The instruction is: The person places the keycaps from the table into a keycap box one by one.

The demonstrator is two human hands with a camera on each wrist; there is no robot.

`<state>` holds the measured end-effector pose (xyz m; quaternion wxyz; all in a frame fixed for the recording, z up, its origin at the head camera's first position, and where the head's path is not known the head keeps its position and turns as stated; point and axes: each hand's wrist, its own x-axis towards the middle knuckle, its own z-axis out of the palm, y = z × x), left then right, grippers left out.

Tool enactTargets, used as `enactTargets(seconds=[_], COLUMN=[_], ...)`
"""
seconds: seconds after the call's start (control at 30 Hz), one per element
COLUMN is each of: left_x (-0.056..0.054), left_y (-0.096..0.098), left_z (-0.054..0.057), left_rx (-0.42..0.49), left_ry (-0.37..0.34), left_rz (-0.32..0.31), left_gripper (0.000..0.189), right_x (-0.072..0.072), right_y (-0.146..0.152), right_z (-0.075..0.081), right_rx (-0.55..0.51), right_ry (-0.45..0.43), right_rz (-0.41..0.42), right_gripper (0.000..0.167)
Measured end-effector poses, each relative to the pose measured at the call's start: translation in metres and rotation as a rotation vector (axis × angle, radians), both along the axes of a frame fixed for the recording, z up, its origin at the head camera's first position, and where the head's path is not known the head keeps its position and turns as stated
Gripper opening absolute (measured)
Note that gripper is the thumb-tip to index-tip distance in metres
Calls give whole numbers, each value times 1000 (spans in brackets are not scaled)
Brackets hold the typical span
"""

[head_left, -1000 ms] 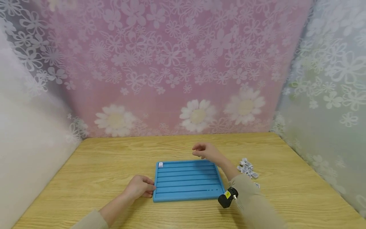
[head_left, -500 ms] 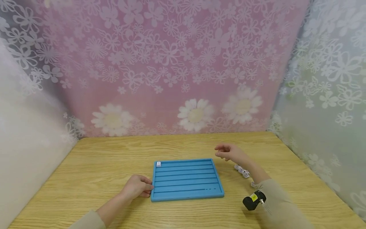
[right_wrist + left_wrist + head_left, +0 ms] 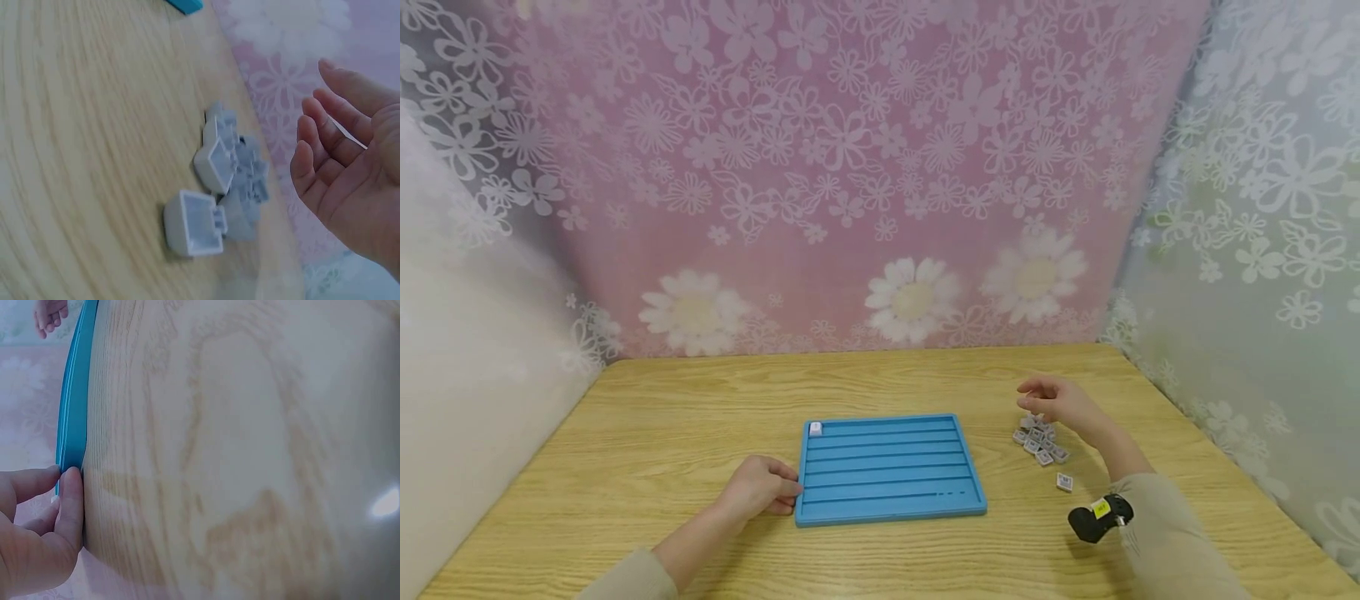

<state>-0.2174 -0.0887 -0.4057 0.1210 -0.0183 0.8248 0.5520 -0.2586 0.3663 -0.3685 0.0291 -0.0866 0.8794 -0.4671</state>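
A blue ridged tray (image 3: 887, 471) lies on the table in the head view. One white keycap (image 3: 816, 428) sits in its far left corner. My left hand (image 3: 760, 486) holds the tray's left edge. In the left wrist view, thumb and fingertips pinch the rim of the tray (image 3: 74, 425). Over at the right, my right hand (image 3: 1063, 406) hovers just above a pile of keycaps (image 3: 1037, 440), its fingers loosely bent and holding nothing. Hollow undersides show on the grey-white keycaps (image 3: 194, 224) in the right wrist view, with the right hand (image 3: 350, 150) beside and above them.
A single keycap (image 3: 1064, 482) lies apart, nearer me than the pile. On the right sleeve is a black wrist camera (image 3: 1100, 517). Flower-patterned curtain (image 3: 880, 208) stands behind the wooden table (image 3: 715, 392) and along its sides.
My right hand has moved right, from above the tray's far edge to over the keycap pile. The left hand has stayed at the tray's left edge.
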Motion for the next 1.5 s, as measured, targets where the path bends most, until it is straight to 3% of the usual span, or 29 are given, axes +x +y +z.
enactTargets(seconds=[0.53,0.87,1.13,1.5], left_x=[-1,-1,-1,0], left_y=[-2,-2,-2,-1], left_z=[-2,-4,-5,-3], left_rx=[17,14,20,21], left_ry=[-11,-10,-3,0], left_rz=[-13,-25,-31,-7], left_gripper=[15,15,14,14], right_x=[1,-8,-15,-20], right_y=[37,31,29,24], right_z=[-31,-36,-37,-33], right_rx=[-44,109,143,220], right_ry=[-65,-36,-25,-63], right_rz=[-148,-116,-67,-97], right_gripper=[53,47,40,34])
